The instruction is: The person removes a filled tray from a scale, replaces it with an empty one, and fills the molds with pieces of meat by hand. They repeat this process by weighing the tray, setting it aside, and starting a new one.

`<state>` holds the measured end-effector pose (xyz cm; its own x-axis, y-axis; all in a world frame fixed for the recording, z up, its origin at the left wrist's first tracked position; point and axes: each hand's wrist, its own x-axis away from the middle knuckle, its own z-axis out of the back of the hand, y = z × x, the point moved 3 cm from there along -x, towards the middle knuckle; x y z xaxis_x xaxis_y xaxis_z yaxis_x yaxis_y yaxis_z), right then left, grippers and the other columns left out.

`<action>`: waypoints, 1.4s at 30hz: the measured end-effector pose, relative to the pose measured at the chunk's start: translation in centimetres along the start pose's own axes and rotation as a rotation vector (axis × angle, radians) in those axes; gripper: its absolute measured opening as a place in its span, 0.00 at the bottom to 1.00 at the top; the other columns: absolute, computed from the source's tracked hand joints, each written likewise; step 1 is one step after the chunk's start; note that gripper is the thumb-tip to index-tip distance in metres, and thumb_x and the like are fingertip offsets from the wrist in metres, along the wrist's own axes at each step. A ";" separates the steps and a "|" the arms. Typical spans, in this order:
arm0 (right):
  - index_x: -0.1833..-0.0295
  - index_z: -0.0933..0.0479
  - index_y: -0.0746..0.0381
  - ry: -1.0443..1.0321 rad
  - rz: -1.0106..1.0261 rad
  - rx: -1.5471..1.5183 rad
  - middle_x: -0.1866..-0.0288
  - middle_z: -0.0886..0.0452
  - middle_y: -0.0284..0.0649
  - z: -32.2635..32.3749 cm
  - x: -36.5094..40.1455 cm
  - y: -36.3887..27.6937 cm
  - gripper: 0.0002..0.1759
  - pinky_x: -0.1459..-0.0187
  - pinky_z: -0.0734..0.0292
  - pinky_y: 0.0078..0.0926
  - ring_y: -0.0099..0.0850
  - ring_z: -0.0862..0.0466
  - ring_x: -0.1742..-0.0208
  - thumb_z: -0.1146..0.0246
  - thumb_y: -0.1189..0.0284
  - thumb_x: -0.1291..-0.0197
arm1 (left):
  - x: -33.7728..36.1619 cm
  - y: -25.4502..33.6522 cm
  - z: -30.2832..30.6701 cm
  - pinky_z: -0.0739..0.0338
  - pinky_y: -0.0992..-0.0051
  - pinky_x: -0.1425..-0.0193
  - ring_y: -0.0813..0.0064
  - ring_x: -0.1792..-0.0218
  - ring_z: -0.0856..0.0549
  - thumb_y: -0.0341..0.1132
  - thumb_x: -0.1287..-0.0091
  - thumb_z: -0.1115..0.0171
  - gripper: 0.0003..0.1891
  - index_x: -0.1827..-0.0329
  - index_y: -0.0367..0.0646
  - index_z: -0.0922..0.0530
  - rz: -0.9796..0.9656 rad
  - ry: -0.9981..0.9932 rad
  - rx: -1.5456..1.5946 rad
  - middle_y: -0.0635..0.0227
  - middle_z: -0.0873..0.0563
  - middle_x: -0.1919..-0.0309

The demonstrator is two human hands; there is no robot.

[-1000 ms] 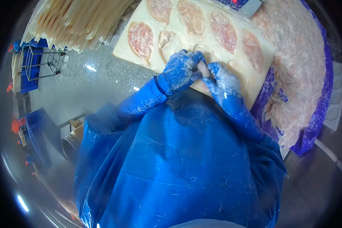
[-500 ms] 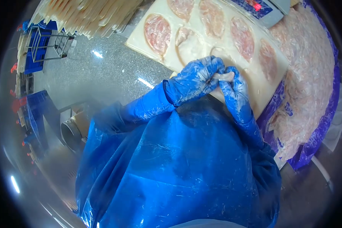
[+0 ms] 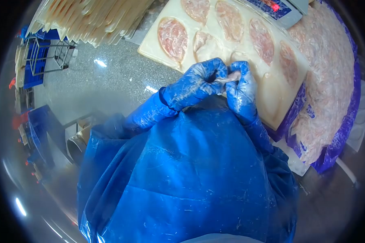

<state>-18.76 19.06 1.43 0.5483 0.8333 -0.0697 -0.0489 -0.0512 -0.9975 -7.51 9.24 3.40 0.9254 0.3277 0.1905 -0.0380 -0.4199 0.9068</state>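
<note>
My left hand (image 3: 200, 80), in a blue glove smeared with white residue, is closed on one end of a small strip of pale raw meat (image 3: 232, 77). The other end is gripped by the fingers of my right hand (image 3: 242, 91), gloved the same way, so the strip spans the gap between both hands. They are over the near edge of a white mould tray (image 3: 150, 47) with oval hollows. Several hollows hold pink raw meat (image 3: 172, 39); one in the middle has a paler filling (image 3: 207, 45). The hollow (image 3: 271, 97) right of my right hand shows bare.
A large heap of pale raw meat (image 3: 326, 77) lies on purple plastic sheeting (image 3: 353, 103) at the right. Behind the tray stands a device with a red display (image 3: 275, 7). Stacked cream trays (image 3: 89, 18) are at the upper left, with blue crates (image 3: 34, 73) beyond.
Both hands have shifted slightly left in view, still holding the meat strip between them. The tray appears a little further right, and more of its bare right-hand hollow shows.
</note>
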 end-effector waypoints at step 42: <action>0.51 0.21 0.52 -0.573 0.101 1.221 0.51 0.23 0.37 -1.3 -2.3 0.4 0.13 0.48 0.25 0.41 0.40 0.21 0.49 0.38 0.61 0.39 | -2.7 -0.9 9.5 0.54 0.60 0.16 0.76 0.29 0.27 0.40 0.21 0.52 0.14 0.42 0.51 0.20 -0.396 -0.236 -1.209 0.72 0.16 0.40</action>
<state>-18.96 16.39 1.23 0.0907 0.9807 0.1730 -0.9368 0.1429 -0.3193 -6.44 0.67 -1.46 0.9910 0.0449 -0.1258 0.0519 0.7382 0.6725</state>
